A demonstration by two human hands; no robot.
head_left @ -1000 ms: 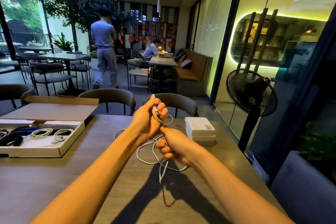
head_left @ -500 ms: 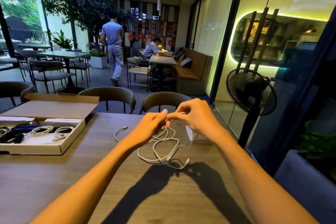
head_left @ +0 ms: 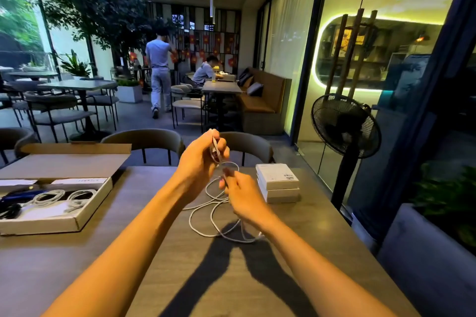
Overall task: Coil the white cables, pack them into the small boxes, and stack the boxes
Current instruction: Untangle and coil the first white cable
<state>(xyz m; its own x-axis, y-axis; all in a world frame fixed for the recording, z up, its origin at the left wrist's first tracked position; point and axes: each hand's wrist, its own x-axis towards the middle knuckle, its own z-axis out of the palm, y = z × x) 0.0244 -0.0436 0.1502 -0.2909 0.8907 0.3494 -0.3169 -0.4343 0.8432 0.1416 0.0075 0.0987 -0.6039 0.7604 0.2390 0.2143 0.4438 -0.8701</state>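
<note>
A white cable lies in loose loops on the wooden table, its upper part rising to my hands. My left hand is raised above the table's far middle and grips a small bundle of coiled turns. Just below it to the right, my right hand pinches the running strand. Two small white boxes sit stacked at the right of my hands. In the open cardboard box at the left lie two more coiled white cables.
Dark cables and white slips lie in the cardboard box too. Chairs stand along the table's far edge. A black standing fan is beside the right edge, by glass walls. Two people are far back among other tables.
My left hand has risen with the coiled turns. My right hand dropped from beside it to lower on the strand, uncovering the stacked boxes. The loose loops have shifted on the table.
</note>
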